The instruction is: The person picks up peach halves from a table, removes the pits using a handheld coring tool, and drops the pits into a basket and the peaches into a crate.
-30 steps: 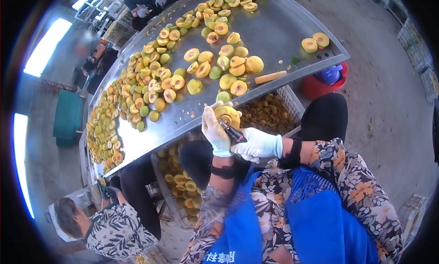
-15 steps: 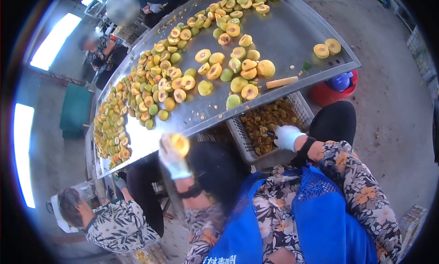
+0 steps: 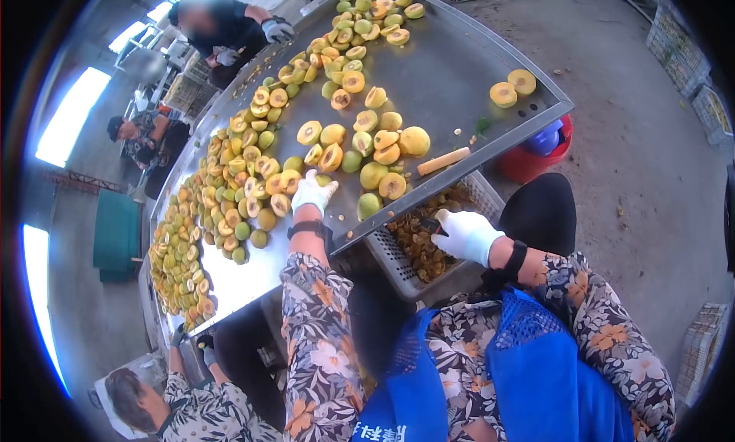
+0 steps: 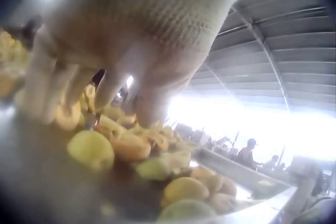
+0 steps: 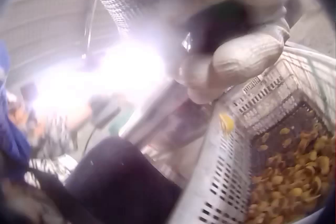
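My gloved left hand [image 3: 314, 193] reaches over the metal table's near edge, fingertips at a yellow-green peach half [image 3: 325, 180] partly hidden under them. In the left wrist view its fingers [image 4: 109, 88] point down, spread above several fruit pieces, among them a pale green one [image 4: 90, 150]. My right hand [image 3: 464, 235], also gloved, grips a black-handled tool [image 3: 432, 225] over a white crate [image 3: 394, 270] of fruit scraps. Seen from the right wrist, the curled fingers [image 5: 247, 56] wrap the dark handle [image 5: 223, 22]; its working end is hidden.
Many halved peaches [image 3: 230, 159] spread across the table [image 3: 452, 67]. A light wooden stick [image 3: 444, 161] lies by the near edge. Two halves [image 3: 503, 94] sit at the right corner, above a red bucket [image 3: 536, 160]. Other people work at the table's left and far sides.
My hands have parted. The left swung down with a hollowed half, then went up onto the table without that half. My right hand carried the tool rightward over the scrap crate.
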`<action>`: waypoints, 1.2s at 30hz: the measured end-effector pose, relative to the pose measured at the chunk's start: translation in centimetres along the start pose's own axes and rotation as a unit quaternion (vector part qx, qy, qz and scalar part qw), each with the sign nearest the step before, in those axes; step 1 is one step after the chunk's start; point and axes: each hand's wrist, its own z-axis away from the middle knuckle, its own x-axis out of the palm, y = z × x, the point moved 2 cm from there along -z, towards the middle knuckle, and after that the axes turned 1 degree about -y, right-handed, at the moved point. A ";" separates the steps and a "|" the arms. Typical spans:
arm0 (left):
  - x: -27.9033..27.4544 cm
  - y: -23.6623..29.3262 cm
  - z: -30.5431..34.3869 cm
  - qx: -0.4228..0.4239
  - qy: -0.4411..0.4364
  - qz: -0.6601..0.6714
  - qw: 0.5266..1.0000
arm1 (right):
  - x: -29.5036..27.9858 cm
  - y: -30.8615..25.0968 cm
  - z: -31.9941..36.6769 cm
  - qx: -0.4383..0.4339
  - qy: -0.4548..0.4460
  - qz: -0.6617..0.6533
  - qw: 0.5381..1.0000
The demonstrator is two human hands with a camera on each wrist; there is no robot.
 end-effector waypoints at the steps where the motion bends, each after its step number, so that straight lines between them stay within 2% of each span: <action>1: -0.4 0.7 0.0 -0.005 -0.021 -0.049 0.999 | -0.4 -0.5 0.4 -0.007 0.001 -0.029 1.000; 3: -0.7 1.4 0.3 -0.008 -0.041 -0.103 0.994 | 0.2 -0.2 0.8 -0.041 0.020 -0.034 0.998; 4: -0.7 1.2 1.0 -0.059 -0.071 0.146 0.985 | 0.5 -0.3 1.0 -0.088 0.062 -0.061 0.992; 5: -0.7 0.8 1.9 -0.107 -0.094 0.385 0.912 | 0.7 -0.5 1.0 -0.135 0.104 -0.089 0.981; 7: -2.1 1.6 5.1 -0.028 -0.157 0.661 0.733 | 0.5 -1.3 0.9 -0.152 0.119 -0.122 0.974; 9: -4.4 4.1 9.9 -0.013 -0.175 0.767 0.617 | -0.3 -2.9 1.0 -0.172 0.113 -0.182 0.962; 10: -4.8 4.8 11.6 -0.016 -0.171 0.766 0.619 | 0.1 -3.6 0.6 -0.213 0.150 -0.194 0.946; 12: -5.0 6.0 14.2 0.006 -0.169 0.825 0.540 | -0.1 -5.1 0.7 -0.227 0.154 -0.187 0.943; 13: -4.8 6.8 15.2 0.003 -0.166 0.825 0.540 | -0.1 -5.8 0.9 -0.237 0.161 -0.178 0.941; 15: -4.3 7.7 16.6 -0.016 -0.059 0.836 0.546 | 0.4 -6.5 0.9 -0.246 0.165 -0.177 0.939; 17: -3.6 8.1 17.4 0.008 -0.046 0.835 0.548 | 1.0 -6.9 0.8 -0.245 0.168 -0.185 0.937; 18: -3.3 8.5 17.8 0.019 -0.013 0.824 0.566 | 1.1 -7.0 1.0 -0.245 0.167 -0.185 0.937; 19: -3.1 8.7 18.3 0.031 0.020 0.812 0.583 | 1.2 -7.1 1.2 -0.234 0.158 -0.169 0.944; 21: -3.0 9.3 19.1 0.045 0.025 0.808 0.587 | 1.2 -7.3 1.7 -0.222 0.148 -0.153 0.952; 23: -3.1 10.1 20.1 0.057 0.095 0.790 0.603 | 1.4 -7.7 2.0 -0.177 0.102 -0.144 0.968; 24: -3.4 10.8 20.5 0.058 0.152 0.761 0.628 | 1.9 -7.8 2.1 -0.176 0.101 -0.143 0.969; 25: -3.4 11.5 20.9 0.058 0.152 0.762 0.627 | 2.5 -7.8 2.0 -0.185 0.124 -0.162 0.961; 26: -3.5 11.9 21.2 0.052 0.188 0.757 0.624 | 2.8 -7.8 2.0 -0.193 0.145 -0.180 0.953; 27: -3.6 12.0 21.5 0.046 0.225 0.751 0.620 | 2.9 -7.7 1.8 -0.193 0.145 -0.179 0.954; 29: -3.6 11.6 21.8 0.044 0.236 0.738 0.631 | 3.1 -7.5 1.7 -0.218 0.114 -0.164 0.955; 30: -3.5 11.3 21.9 0.058 0.229 0.719 0.654 | 2.7 -7.2 1.6 -0.216 0.076 -0.148 0.962; 31: -3.4 11.1 21.9 0.071 0.222 0.700 0.675 | 2.2 -6.6 1.3 -0.215 0.076 -0.147 0.962; 32: -3.5 10.8 21.9 0.070 0.221 0.701 0.675 | 1.8 -6.2 1.1 -0.259 0.044 -0.124 0.957; 33: -3.6 10.6 21.8 0.110 0.223 0.596 0.763 | 0.5 -6.8 1.5 -0.302 0.009 -0.103 0.948; 34: -4.0 10.4 21.9 0.150 0.221 0.481 0.835 | -0.7 -6.7 2.4 -0.166 -0.168 -0.182 0.954; 35: -4.5 10.1 21.8 0.150 0.221 0.482 0.834 | -0.8 -6.4 1.9 -0.166 -0.168 -0.181 0.955; 36: -4.8 10.0 21.6 0.117 0.107 0.579 0.800 | -0.2 -5.7 1.5 -0.113 -0.287 -0.270 0.912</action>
